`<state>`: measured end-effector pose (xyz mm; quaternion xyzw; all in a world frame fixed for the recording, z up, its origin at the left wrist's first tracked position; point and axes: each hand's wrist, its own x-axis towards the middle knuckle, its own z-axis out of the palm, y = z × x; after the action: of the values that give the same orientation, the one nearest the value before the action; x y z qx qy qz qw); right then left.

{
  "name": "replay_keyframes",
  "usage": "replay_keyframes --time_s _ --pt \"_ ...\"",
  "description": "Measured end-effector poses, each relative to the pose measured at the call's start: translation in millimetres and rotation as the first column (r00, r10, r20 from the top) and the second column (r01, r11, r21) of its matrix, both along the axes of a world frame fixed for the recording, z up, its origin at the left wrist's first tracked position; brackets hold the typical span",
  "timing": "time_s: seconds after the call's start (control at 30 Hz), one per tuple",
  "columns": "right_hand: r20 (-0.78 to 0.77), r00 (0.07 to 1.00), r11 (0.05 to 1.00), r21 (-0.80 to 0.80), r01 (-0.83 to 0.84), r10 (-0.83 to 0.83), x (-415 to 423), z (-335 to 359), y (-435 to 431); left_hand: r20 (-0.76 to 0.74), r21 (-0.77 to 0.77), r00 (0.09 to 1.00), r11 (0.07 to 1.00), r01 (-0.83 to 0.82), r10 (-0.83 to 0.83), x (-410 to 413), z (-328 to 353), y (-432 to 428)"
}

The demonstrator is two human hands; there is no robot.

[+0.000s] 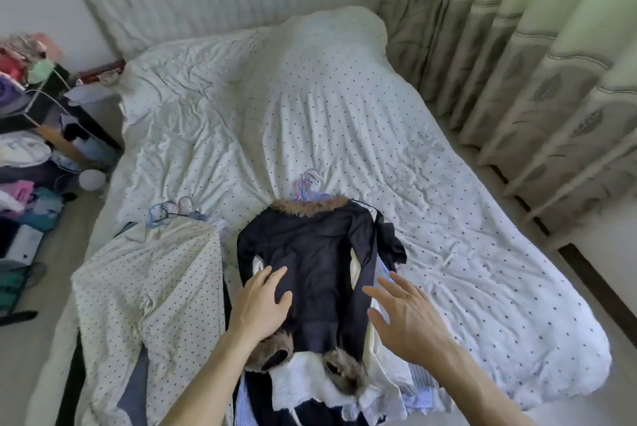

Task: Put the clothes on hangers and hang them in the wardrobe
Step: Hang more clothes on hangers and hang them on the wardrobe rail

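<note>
Clothes (pixel 303 377) sit in a stack at the near edge of the bed (pixel 448 218), none in the wardrobe, which isn't in view; pastel hanger hooks (pixel 306 184) poke out above the top piece's collar, so hangering looks at least partly done, with hanging all left. Top piece is a dark top (pixel 310 253), thin smooth knit with shaggy brown fur at collar and cuffs; beside it lies a crumpled white dotted garment (pixel 148 287), soft cotton-like, also with hooks. Left hand (pixel 262 301) lies flat on the dark top, fingers straight and spread; right hand (pixel 406 315) is spread over the stack's right side, gripping nothing.
</note>
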<state>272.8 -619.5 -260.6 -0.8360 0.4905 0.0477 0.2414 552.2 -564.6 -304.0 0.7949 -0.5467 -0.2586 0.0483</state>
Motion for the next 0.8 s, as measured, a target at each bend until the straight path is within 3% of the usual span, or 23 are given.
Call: replay_keyframes --time_s 0.2,0.4,0.57,0.7,0.8 --pt "-0.084 0.994 0.989 0.14 -0.054 0.066 48 -57 -48 0.003 0.129 1.0 0.992 0.013 -0.013 41 -49 -38" --pt "-0.208 0.978 0.945 0.315 0.088 -0.021 96 -147 -91 -0.016 0.295 0.999 0.955 0.04 -0.037 96 -115 -113" --pt "-0.352 0.933 0.881 0.417 0.226 -0.073 107 -205 -104 -0.071 0.284 0.989 0.953 -0.103 0.128 133 -157 -208" --pt "-0.389 0.919 0.874 0.42 0.243 -0.068 106 -237 -96 -0.034 0.251 0.993 0.963 -0.1 0.112 158 -194 -274" --pt "-0.385 0.92 0.871 0.425 0.248 -0.074 105 -248 -90 -0.046 0.319 0.994 0.944 -0.082 0.102 173 -225 -300"
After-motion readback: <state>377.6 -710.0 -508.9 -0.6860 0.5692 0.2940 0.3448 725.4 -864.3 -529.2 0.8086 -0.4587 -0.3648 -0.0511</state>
